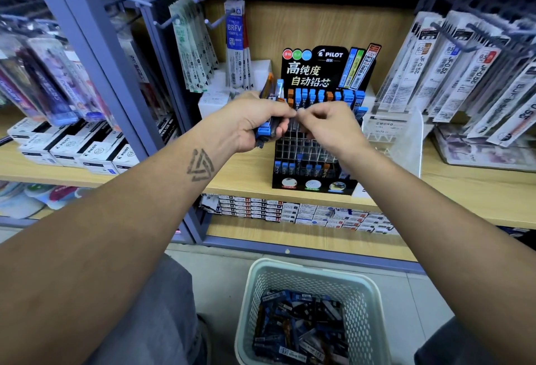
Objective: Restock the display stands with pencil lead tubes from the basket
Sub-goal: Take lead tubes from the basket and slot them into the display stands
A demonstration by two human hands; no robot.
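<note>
My left hand grips a bundle of lead tubes with blue and orange caps, held in front of the black Pilot display stand on the wooden shelf. My right hand meets it, its fingertips pinching at the top of the bundle; whether one tube is pinched is hidden. The stand's back rows hold blue- and orange-capped tubes, its front row holds some, and the middle slots look empty. A pale plastic basket on the floor below holds several more tubes.
A clear Mono stand sits right of the Pilot stand. Refill packs hang on hooks at right and upper left. White Pilot boxes line the left shelf. Small boxes fill the lower shelf.
</note>
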